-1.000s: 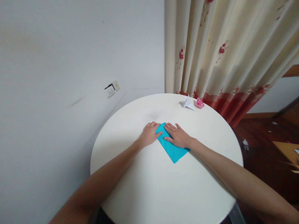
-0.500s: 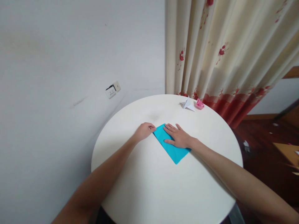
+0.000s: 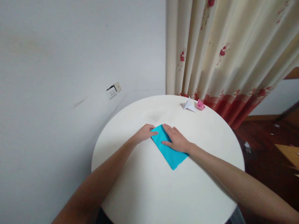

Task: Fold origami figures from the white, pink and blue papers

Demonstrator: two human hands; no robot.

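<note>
Head view of a paper-folding scene, largest element first. A grey wall (image 3: 70, 46) fills the left half; a cream curtain (image 3: 224, 46) printed with red flowers hangs at upper right. No brand, label or legible writing appears anywhere in the frame. A round white tabletop (image 3: 163, 193) occupies the lower centre. On it, just beyond its middle, lies a folded turquoise paper (image 3: 171, 154), flat, with one corner pointing toward the viewer. The right hand (image 3: 175, 139) rests palm down on the far half of the paper, fingers extended and spread, pressing rather than gripping; the paper's near corner projects below the wrist. The left hand (image 3: 145, 133) sits at the paper's left far edge with fingers curled, fingertips touching that edge; whether it pinches the paper cannot be told. At the far rim, well apart from both hands, stand a white folded paper figure (image 3: 188, 104) and, just beside it, a pink folded paper figure (image 3: 200, 105). A wall socket (image 3: 112, 90) is mounted low on the wall.
</note>
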